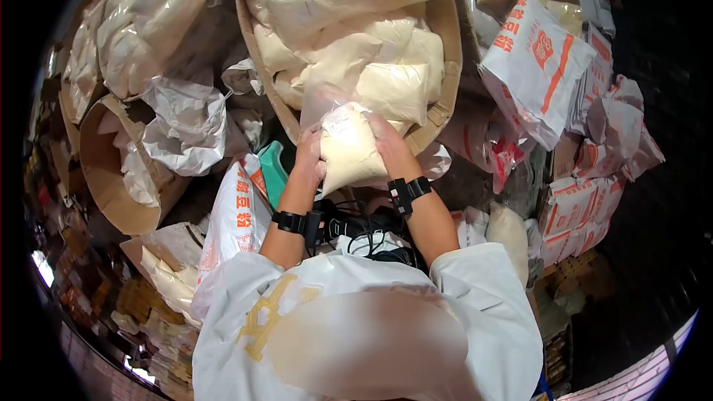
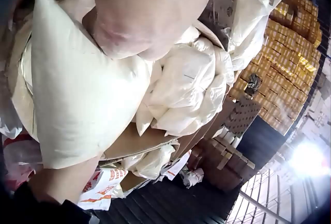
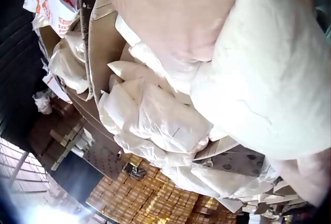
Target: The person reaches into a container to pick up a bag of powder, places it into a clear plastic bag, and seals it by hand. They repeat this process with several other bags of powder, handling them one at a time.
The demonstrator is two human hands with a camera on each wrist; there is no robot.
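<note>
A plump clear plastic bag of pale yellow powder is held between both hands in front of the torso. My left hand grips its left side, and my right hand grips its upper right side. The bag's loose clear top points away from me. Close up in the left wrist view, the bag bulges below the left hand. From the right wrist, the right hand lies against the bag. Fingers behind the bag are hidden.
Just beyond the hands stands a large cardboard drum heaped with similar powder bags. White printed sacks lie to the right, another sack at the left. A green scoop-like piece sits beside the left forearm. Stacked cartons rise farther off.
</note>
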